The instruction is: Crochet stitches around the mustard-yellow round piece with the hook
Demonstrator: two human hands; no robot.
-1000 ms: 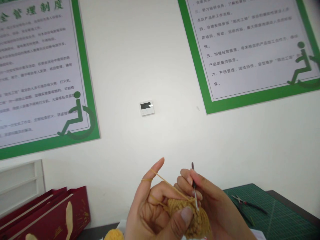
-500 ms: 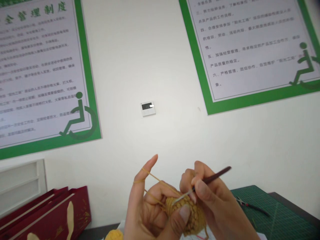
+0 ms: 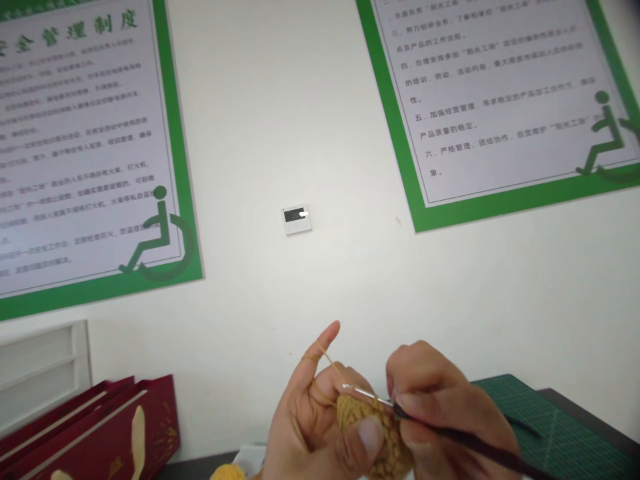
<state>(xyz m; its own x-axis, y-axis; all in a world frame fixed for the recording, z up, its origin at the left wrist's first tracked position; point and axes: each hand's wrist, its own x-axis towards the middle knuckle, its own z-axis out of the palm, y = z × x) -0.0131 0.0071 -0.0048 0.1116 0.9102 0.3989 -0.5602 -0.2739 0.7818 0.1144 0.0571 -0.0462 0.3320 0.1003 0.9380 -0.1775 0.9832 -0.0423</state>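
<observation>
Crocheting knobbly mustard-yarn piece (image 3: 394, 445)
Pinching it with left hand (image 3: 320, 427), dark-handled metal hook (image 3: 465, 437) with right hand (image 3: 445, 403); aim toward ten o'clock, mustard strand (image 3: 327, 355) taut.

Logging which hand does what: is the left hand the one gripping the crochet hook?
No, the right hand grips the crochet hook, while the left hand holds the mustard crocheted piece.

Glossy metal hook (image 3: 369, 395); rough yarn piece (image 3: 394, 445)
</observation>
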